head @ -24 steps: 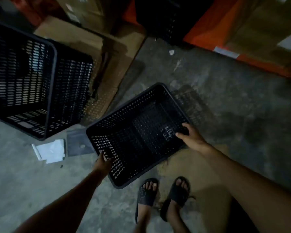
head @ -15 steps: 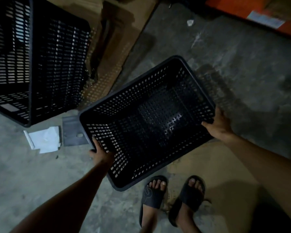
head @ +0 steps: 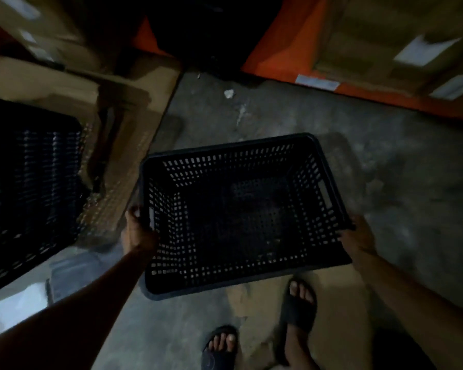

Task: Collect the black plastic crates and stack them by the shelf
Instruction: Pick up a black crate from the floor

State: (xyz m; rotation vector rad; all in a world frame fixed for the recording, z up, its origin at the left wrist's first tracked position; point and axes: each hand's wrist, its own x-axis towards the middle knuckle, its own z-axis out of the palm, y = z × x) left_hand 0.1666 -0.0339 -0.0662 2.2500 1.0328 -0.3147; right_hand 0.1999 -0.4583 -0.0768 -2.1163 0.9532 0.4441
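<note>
1. The black crate (head: 241, 214) is held open side up above the concrete floor (head: 385, 161).
2. The left hand (head: 138, 231) grips its left rim; the right hand (head: 357, 236) grips its right corner.
3. Left of the crate, a second crate (head: 30, 182) is blurred and cut off.

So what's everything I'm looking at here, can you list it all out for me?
held crate: one, black, centre, open side up, gripped at both short ends.
second crate: one, black, far left, against the cardboard.
cardboard sheets: several, brown, upper left.
cardboard boxes: a few, brown with white labels, upper right.
shelf base: one, orange, top, under the boxes.
paper scrap: one, white, on the floor near the top.
white paper: one patch, lower left, blurred.
floor: grey concrete.
sandals: two, black, on the feet, bottom.
left hand: on the crate's left rim.
right hand: on the crate's right rim.
</note>
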